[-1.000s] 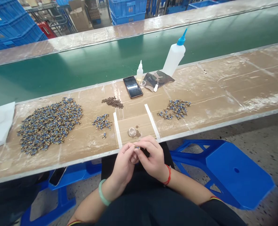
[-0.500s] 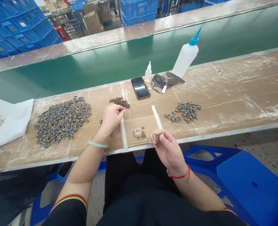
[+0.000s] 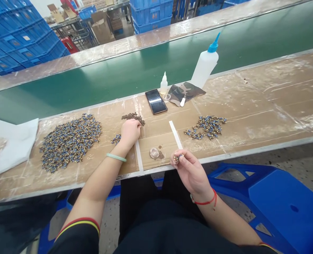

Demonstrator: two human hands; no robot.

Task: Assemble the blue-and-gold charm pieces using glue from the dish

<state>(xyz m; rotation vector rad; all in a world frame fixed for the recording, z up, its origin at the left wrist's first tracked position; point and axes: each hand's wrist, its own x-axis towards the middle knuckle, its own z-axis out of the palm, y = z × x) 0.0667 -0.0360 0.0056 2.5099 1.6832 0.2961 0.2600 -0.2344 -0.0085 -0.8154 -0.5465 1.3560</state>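
Note:
My left hand point(image 3: 130, 131) reaches out over the brown bench, fingertips down at the small heap of brown beads point(image 3: 133, 117); whether it grips one cannot be seen. A little cluster of blue-and-gold parts point(image 3: 115, 139) lies just left of that hand. My right hand point(image 3: 188, 168) stays at the bench's near edge and pinches one small blue-and-gold part point(image 3: 178, 157) between thumb and fingers. A tiny clear dish point(image 3: 154, 152) with brown specks beside it sits between my hands, flanked by two white tape strips point(image 3: 175, 129).
A large heap of blue-and-gold parts point(image 3: 69, 139) lies left, a smaller one point(image 3: 206, 126) right. A phone point(image 3: 156, 101), a small glue bottle point(image 3: 163, 84), a squeeze bottle point(image 3: 204, 64) and a camouflage pouch point(image 3: 185, 91) stand by the green conveyor point(image 3: 92, 79). White cloth point(image 3: 13, 139) far left, blue stool point(image 3: 283, 208) right.
My hands, together at the bench edge a second ago, have parted. The left reached forward to the brown beads and lowered onto them; the right kept the small part.

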